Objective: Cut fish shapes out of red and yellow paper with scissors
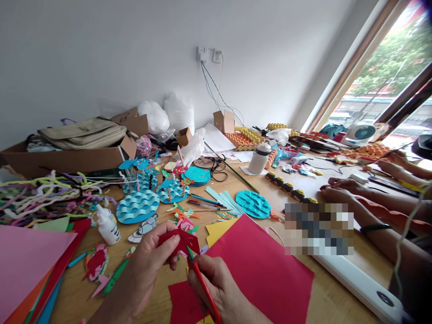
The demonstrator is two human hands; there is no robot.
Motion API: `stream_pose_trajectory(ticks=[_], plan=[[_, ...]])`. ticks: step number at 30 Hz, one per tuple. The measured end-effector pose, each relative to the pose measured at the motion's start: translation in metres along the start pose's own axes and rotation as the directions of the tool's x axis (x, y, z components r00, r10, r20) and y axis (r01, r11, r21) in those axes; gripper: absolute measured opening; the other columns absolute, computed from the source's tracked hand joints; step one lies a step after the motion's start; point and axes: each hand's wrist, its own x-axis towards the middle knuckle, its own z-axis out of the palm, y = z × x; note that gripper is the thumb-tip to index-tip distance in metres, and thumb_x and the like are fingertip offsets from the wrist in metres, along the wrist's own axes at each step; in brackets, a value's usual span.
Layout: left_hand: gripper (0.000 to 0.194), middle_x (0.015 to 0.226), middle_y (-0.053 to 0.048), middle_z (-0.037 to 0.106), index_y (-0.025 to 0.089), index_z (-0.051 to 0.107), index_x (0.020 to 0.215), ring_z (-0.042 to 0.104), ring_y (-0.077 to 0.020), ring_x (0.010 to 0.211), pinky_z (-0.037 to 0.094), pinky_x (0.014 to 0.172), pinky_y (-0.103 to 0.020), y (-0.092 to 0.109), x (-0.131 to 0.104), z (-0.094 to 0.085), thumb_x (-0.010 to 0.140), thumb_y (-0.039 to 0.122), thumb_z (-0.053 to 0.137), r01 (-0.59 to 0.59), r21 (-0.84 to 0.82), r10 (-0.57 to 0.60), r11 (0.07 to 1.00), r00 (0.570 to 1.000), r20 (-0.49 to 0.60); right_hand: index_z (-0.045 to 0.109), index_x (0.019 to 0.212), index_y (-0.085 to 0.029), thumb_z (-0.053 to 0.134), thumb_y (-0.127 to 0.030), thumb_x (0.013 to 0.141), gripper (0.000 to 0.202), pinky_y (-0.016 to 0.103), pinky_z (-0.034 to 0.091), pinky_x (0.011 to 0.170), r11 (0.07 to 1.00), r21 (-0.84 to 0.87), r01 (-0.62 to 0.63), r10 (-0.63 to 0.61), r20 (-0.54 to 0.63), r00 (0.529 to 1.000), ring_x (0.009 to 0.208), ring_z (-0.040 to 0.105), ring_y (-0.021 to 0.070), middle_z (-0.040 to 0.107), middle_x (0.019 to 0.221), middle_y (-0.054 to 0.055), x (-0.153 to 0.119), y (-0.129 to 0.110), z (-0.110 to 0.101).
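Note:
Between its thumb and fingers my left hand (pixel 153 256) pinches a small piece of red paper (pixel 187 240) with lines drawn on it. My right hand (pixel 216 285) is wrapped round red-handled scissors (pixel 205 284), and their blade tips meet the lower edge of that piece. Under and beside my right hand lie a large red sheet (pixel 263 265) and a smaller red offcut (pixel 182 302). Paper scraps (pixel 184 220) in several colours lie just beyond my hands. A white glue bottle (pixel 108 226) stands upright to the left of my left hand.
Blue wavy paper discs (pixel 137 208) lie ahead, some carrying paper fish. Coloured sheets (pixel 37 265) are stacked at left, near fuzzy stems (pixel 50 198). A white flask (pixel 259 159) stands farther back. At right are another person's arms (pixel 351 189) and a long white device (pixel 357 281).

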Motion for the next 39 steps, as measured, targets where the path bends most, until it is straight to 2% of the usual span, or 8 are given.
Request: stream_pose_trajectory(ticks=[9, 13, 17, 26, 34, 39], plan=[[0.015, 0.054, 0.004, 0.053, 0.019, 0.060, 0.066, 0.042, -0.0097, 0.050, 0.038, 0.049, -0.020, -0.0025, -0.0009, 0.0006, 0.072, 0.032, 0.064, -0.003, 0.005, 0.003, 1.000, 1.000, -0.003, 0.046, 0.067, -0.016, 0.037, -0.066, 0.084, 0.053, 0.017, 0.026, 0.043, 0.997, 0.078, 0.003, -0.007, 0.046, 0.999, 0.049, 0.032, 0.0071, 0.037, 0.053, -0.004, -0.0032, -0.0063, 0.0001], [0.015, 0.054, 0.005, 0.052, 0.019, 0.060, 0.066, 0.042, -0.0094, 0.049, 0.037, 0.049, -0.020, -0.0039, 0.0008, 0.0005, 0.072, 0.032, 0.063, 0.002, 0.013, -0.002, 1.000, 1.000, -0.003, 0.049, 0.070, -0.015, 0.040, -0.061, 0.086, 0.049, 0.017, 0.025, 0.042, 0.997, 0.073, -0.010, 0.006, 0.044, 0.999, 0.048, 0.031, 0.0066, 0.036, 0.053, -0.005, -0.0029, -0.0063, 0.0006], [0.014, 0.053, 0.004, 0.052, 0.019, 0.060, 0.065, 0.042, -0.0095, 0.049, 0.037, 0.049, -0.020, -0.0039, -0.0003, 0.0005, 0.072, 0.031, 0.062, 0.000, 0.017, 0.000, 1.000, 1.000, 0.009, 0.045, 0.068, -0.016, 0.040, -0.057, 0.088, 0.045, 0.017, 0.025, 0.043, 0.997, 0.076, -0.014, 0.011, 0.048, 0.999, 0.049, 0.030, 0.0065, 0.036, 0.054, -0.005, -0.0028, -0.0060, 0.0004], [0.016, 0.053, 0.004, 0.053, 0.019, 0.059, 0.064, 0.041, -0.0094, 0.049, 0.037, 0.049, -0.020, -0.0036, -0.0007, 0.0009, 0.072, 0.032, 0.062, 0.003, 0.008, -0.003, 1.000, 1.000, 0.022, 0.039, 0.065, -0.018, 0.038, -0.058, 0.088, 0.046, 0.019, 0.023, 0.045, 1.000, 0.005, -0.010, 0.010, 0.029, 1.000, 0.051, 0.029, 0.0072, 0.034, 0.056, -0.005, -0.0041, -0.0043, -0.0019], [0.016, 0.052, 0.004, 0.051, 0.019, 0.059, 0.064, 0.041, -0.0096, 0.049, 0.037, 0.048, -0.019, -0.0009, -0.0014, 0.0022, 0.071, 0.033, 0.064, 0.010, 0.000, -0.010, 1.000, 1.000, 0.017, 0.045, 0.067, -0.016, 0.038, -0.061, 0.086, 0.049, 0.019, 0.023, 0.044, 1.000, -0.009, 0.007, -0.007, 0.016, 1.000, 0.052, 0.029, 0.0075, 0.034, 0.057, -0.004, -0.0037, -0.0031, -0.0011], [0.016, 0.055, 0.003, 0.054, 0.020, 0.060, 0.065, 0.043, -0.0110, 0.052, 0.039, 0.049, -0.020, -0.0025, -0.0035, 0.0004, 0.072, 0.034, 0.062, 0.000, 0.011, 0.000, 1.000, 1.000, -0.022, 0.040, 0.064, -0.017, 0.037, -0.059, 0.087, 0.047, 0.019, 0.022, 0.043, 0.999, -0.034, 0.008, -0.008, 0.004, 1.000, 0.052, 0.027, 0.0077, 0.032, 0.056, -0.004, -0.0040, 0.0013, 0.0000]])
